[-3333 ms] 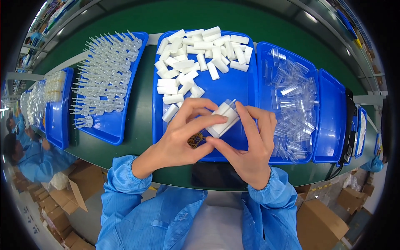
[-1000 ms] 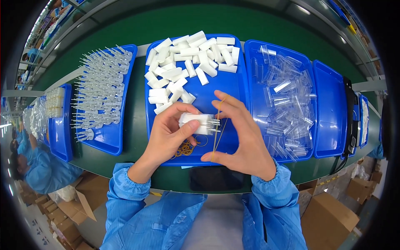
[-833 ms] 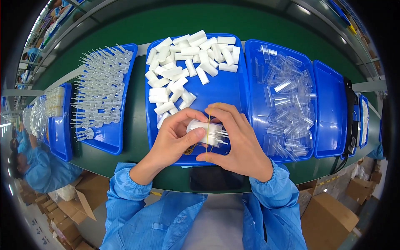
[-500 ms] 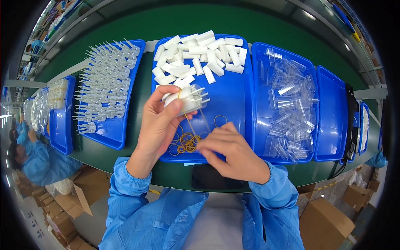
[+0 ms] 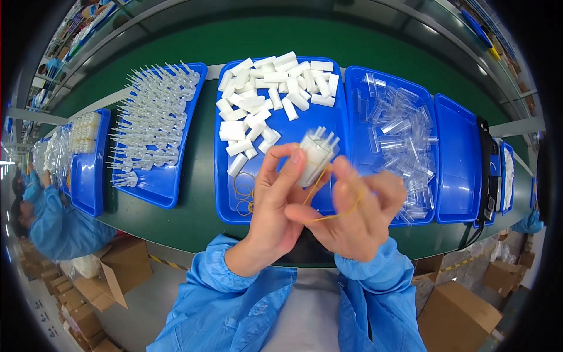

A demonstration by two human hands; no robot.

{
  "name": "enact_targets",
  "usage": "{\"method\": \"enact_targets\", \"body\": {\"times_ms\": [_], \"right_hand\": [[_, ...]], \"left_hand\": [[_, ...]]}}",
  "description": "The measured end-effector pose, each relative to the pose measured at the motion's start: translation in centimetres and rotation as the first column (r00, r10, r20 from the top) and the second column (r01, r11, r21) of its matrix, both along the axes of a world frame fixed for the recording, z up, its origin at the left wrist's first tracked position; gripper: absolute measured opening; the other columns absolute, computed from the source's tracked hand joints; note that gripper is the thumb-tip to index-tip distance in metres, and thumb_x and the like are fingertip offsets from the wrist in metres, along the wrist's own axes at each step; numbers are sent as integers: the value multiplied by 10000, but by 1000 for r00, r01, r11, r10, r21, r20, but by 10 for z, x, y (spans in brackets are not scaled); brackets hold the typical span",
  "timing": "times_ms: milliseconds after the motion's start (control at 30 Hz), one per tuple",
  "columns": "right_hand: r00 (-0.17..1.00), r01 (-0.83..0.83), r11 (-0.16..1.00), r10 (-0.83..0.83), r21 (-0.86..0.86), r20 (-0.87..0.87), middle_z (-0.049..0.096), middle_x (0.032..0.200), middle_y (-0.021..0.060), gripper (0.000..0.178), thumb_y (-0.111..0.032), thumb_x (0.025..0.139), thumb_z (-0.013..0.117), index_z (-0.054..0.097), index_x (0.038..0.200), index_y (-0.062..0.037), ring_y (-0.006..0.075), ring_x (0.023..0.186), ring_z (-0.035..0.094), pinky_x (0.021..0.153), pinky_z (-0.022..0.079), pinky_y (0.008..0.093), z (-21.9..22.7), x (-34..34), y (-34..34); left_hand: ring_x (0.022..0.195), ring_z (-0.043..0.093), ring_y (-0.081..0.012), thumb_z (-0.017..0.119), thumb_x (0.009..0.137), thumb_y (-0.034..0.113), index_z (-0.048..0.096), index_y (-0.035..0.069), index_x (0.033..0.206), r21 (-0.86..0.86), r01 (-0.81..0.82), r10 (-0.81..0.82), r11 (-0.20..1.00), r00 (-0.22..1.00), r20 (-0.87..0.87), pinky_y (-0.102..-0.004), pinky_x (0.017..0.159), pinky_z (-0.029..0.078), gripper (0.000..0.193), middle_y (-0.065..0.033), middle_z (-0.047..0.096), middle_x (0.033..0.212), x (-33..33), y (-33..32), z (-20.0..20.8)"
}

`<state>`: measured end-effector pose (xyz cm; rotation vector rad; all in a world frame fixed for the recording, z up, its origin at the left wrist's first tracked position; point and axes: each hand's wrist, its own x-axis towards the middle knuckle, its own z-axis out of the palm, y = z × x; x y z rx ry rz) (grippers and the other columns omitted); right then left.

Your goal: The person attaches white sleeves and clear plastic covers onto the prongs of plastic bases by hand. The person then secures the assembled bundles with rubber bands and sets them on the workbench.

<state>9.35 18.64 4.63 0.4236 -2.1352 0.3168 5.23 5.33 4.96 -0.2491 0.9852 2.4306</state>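
My left hand [image 5: 271,205] is closed around a small bundle [image 5: 316,155] of white and clear plastic parts, with several pale prongs sticking out of its far end. A yellow rubber band [image 5: 321,219] is looped over the fingers of my right hand [image 5: 366,220] and stretched out beside the bundle. The right hand is blurred by motion, its thumb near the left palm. Beyond the hands, white blocks [image 5: 252,102] lie in a blue tray [image 5: 340,120]. Loose rubber bands [image 5: 243,190] lie at its near left, partly hidden by my left hand.
On the left, a blue tray [image 5: 153,190] holds rows of pronged translucent parts [image 5: 149,117]. Clear plastic pieces [image 5: 402,141] fill the tray on the right, beside another blue tray [image 5: 454,176]. Cardboard boxes [image 5: 460,317] stand on the floor. A co-worker in blue [image 5: 67,229] is at far left.
My left hand has moved right with the bundle, now tilted more upright. My right hand has risen from the loose bands to beside the bundle, a rubber band stretched across its fingers.
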Motion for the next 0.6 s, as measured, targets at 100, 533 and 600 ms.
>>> {"method": "enact_targets", "body": {"times_ms": [100, 533, 600], "right_hand": [[981, 23, 891, 67, -454, 182, 631, 1291, 205, 977, -695, 763, 719, 516, 1399, 19, 252, 927, 548, 769, 455, 353, -7, -5, -16], [619, 138, 467, 647, -874, 444, 586, 1145, 154, 624, -306, 843, 797, 510, 1290, 21, 218, 998, 594, 804, 491, 333, -2, -4, -11], [621, 143, 471, 642, -870, 450, 642, 969, 133, 419, -233, 888, 745, 579, 1161, 37, 201, 878, 637, 773, 497, 322, -4, -5, -11]], "left_hand": [[1186, 590, -218, 575, 1029, 269, 483, 135, 1214, 67, -116, 125, 991, 978, -169, -416, 1023, 470, 247, -112, 594, 1277, -3, 9, -6], [1056, 656, -279, 845, 750, 38, 645, 48, 941, -488, -211, -397, 847, 357, -845, -378, 890, 516, 277, -169, 680, 1148, -31, -53, -27], [1039, 671, -264, 864, 727, 57, 652, 48, 912, -569, -197, -503, 798, 303, -810, -375, 888, 520, 281, -145, 701, 1108, -31, -55, -28]]}}
